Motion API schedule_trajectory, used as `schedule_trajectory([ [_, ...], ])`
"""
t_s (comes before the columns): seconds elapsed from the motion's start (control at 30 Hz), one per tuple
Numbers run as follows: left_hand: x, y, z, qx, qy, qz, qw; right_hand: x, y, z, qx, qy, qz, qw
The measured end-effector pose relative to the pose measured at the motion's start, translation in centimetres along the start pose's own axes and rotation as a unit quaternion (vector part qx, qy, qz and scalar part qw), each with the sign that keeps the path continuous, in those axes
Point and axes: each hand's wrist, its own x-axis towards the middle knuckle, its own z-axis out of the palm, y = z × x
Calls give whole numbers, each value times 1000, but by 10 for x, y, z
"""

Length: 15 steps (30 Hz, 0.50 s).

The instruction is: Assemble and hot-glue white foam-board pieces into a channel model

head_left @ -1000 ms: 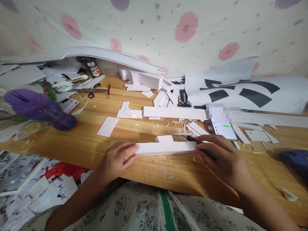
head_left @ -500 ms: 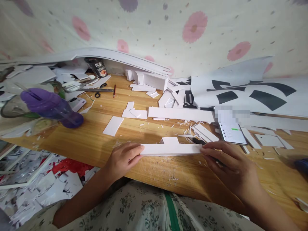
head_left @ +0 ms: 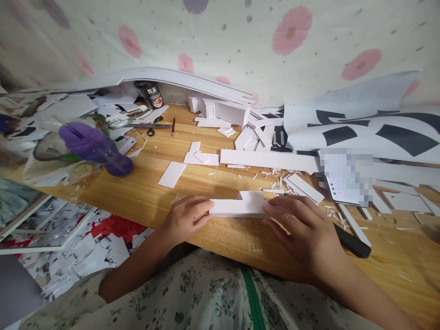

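Observation:
A white board piece point(head_left: 233, 208), narrow with a raised tab on top, lies between my two hands near the table's front edge. Its left end is pinched by the thumb and fingers of my left hand point(head_left: 187, 220). My right hand point(head_left: 302, 227) has its fingertips closed on the piece beside the tab, covering the right part. Behind the right wrist a dark tool handle point(head_left: 354, 243) sticks out on the table; its other end is hidden under the hand.
A purple bottle point(head_left: 94, 149) stands at left. Scissors point(head_left: 154, 125) and a pencil point(head_left: 173, 127) lie farther back. Beyond my hands are a long white strip point(head_left: 268, 159), small offcuts point(head_left: 273, 178) and a phone point(head_left: 343, 178). Scraps fill the floor area point(head_left: 103, 256) at lower left.
My right hand has slid left along the board piece, from its far end to beside the tab. The dark handle now shows behind my right hand. The view has shifted slightly.

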Motion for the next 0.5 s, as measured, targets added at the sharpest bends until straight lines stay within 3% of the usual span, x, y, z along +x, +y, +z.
schedule_trajectory([
  [0.37, -2, 3, 3, 27, -32, 38, 998, -3, -5, 7, 30, 23, 1, 999],
  [0.5, 0, 10, -1, 55, -17, 69, 996, -1, 1, -2, 45, 49, 59, 996],
])
